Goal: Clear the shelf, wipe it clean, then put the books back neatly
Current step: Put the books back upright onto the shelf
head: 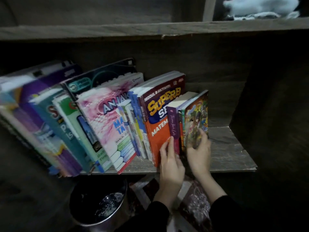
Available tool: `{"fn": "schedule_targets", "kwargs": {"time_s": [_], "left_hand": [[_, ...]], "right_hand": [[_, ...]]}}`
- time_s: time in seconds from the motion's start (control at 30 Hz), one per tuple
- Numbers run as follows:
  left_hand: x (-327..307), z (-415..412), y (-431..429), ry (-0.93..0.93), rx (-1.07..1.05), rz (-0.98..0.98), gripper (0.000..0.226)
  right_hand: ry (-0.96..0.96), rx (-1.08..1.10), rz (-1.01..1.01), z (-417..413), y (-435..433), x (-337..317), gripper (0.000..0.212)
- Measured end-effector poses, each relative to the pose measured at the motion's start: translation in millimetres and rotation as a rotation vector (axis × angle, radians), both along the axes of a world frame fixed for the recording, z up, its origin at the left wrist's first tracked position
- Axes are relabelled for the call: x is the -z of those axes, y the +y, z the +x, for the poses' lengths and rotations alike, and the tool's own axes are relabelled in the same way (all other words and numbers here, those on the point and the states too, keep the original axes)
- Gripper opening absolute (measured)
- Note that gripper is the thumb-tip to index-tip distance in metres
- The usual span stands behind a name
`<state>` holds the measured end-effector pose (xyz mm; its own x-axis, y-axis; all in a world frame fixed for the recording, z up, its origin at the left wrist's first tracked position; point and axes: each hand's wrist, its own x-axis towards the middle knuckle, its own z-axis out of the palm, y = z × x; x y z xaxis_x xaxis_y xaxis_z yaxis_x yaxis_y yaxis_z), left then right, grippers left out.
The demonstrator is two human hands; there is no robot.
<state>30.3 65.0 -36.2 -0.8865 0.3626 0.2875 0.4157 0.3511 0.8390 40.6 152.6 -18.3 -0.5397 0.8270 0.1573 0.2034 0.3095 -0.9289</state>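
Observation:
A row of books stands leaning left on the grey wooden shelf (pixel 234 148). From the left come large workbooks, a pink book (pixel 107 121), an orange and maroon maths book (pixel 158 114), then small ones: a purple-spined book (pixel 173 124) and a colourful comic (pixel 197 118) at the right end. My left hand (pixel 170 164) has its fingers against the purple spine's lower part. My right hand (pixel 199 149) lies against the comic's cover near its bottom, fingers blurred. Whether either hand grips its book is unclear.
The shelf board to the right of the comic is bare up to a dark side wall (pixel 267 114). A shelf above (pixel 150 29) holds pale cloth (pixel 260 7) at its right. Below, a dark round bin (pixel 98 205) stands beside patterned fabric (pixel 197 203).

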Motion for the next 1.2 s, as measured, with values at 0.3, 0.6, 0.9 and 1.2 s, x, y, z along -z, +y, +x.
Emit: {"fn": "schedule_targets", "kwargs": {"time_s": [0.3, 0.6, 0.9, 1.2], "left_hand": [[-44, -22, -120, 0.197, -0.209, 0.131, 0.050], [-56, -55, -207, 0.233, -0.565, -0.092, 0.063], [-117, -92, -268, 0.593, -0.683, -0.150, 0.067], [-129, -105, -278, 0.437, -0.443, -0.323, 0.082]], "right_hand": [[0.336, -0.144, 0.268, -12, -122, -19, 0.047], [0.246, -0.451, 0.332, -44, -194, -28, 0.046], [0.275, -0.544, 0.926, -97, -244, -121, 0.057], [0.008, -0.710, 1.016, -113, -245, -133, 0.068]]}}
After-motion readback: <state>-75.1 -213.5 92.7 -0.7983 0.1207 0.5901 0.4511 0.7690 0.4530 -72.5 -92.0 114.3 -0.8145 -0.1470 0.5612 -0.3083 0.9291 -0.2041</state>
